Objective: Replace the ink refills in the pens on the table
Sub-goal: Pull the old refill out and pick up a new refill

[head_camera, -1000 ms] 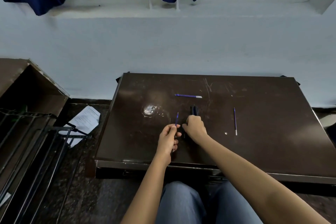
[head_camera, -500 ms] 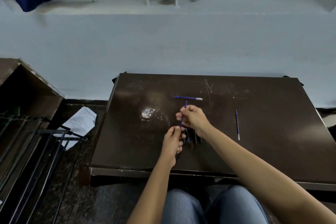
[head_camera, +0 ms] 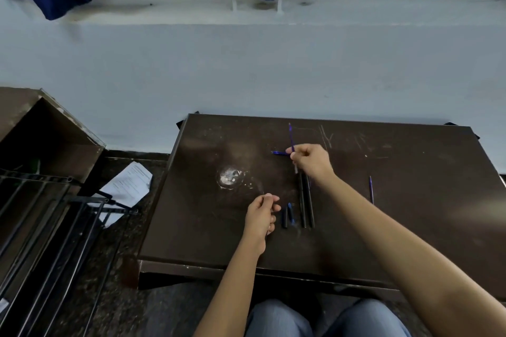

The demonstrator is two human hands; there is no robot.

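The right grip (head_camera: pixel 312 163) pinched a thin blue refill (head_camera: pixel 292 139) between thumb and forefinger. The refill stood nearly upright out of the curled fingers, its upper end pointing toward the far edge of the surface (head_camera: pixel 410 227) and its pale lower end showing just below the hand. A second refill (head_camera: pixel 279 152) lay flat and crosswise just left of that grip, its right end hidden behind the fingers. Two long black pen barrels (head_camera: pixel 301 200) lay side by side, running from under the right wrist toward the person. Just left of them lay a short black piece (head_camera: pixel 284 218) and a short blue piece (head_camera: pixel 290 215). The left grip (head_camera: pixel 261 213) sat beside these with fingers curled and thumb against forefinger; I cannot tell whether it pinched anything. A third refill (head_camera: pixel 371 191) lay well apart to the right, and a worn shiny patch (head_camera: pixel 230 176) marked the surface to the left. On the floor lay a sheet of paper (head_camera: pixel 128 185) beside a black metal rack (head_camera: pixel 54 213).
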